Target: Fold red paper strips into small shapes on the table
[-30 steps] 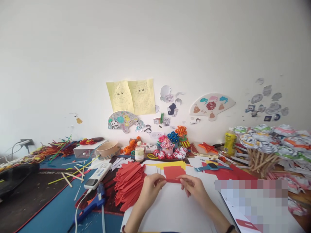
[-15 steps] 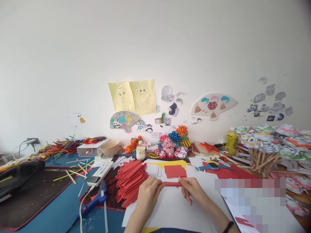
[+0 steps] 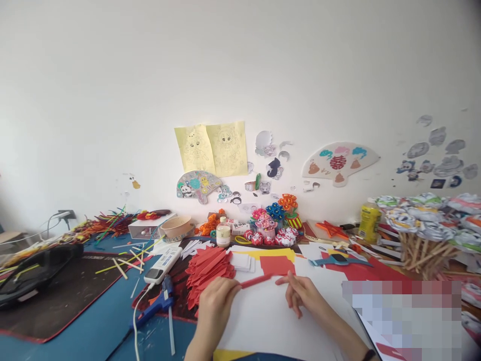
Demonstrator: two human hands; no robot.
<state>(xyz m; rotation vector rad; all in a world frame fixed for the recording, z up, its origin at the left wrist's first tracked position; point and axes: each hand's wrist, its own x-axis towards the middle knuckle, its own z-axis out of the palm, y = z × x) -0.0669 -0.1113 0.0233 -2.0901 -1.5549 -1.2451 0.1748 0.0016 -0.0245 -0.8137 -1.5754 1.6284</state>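
My left hand (image 3: 215, 306) pinches the left end of a narrow folded red paper strip (image 3: 256, 281) just above a white sheet (image 3: 270, 326). My right hand (image 3: 303, 293) rests on the sheet with loose fingers, close to the strip's right end but apart from it. A pile of folded red paper strips (image 3: 206, 271) lies right beside my left hand. A flat red paper square (image 3: 277, 264) lies just behind the strip.
A blue glue gun (image 3: 160, 303) and a white remote (image 3: 164, 261) lie to the left on a blue mat (image 3: 90, 326). Paper flowers (image 3: 273, 223), a small bottle (image 3: 223, 233), a bowl (image 3: 176, 226) and a yellow bottle (image 3: 369, 219) line the wall. Paper-topped sticks (image 3: 424, 225) stand at right.
The red square got folded into a narrow strip. My right hand has let go of it, and my left hand now carries it leftward, tilted toward the red pile. The view shifted left.
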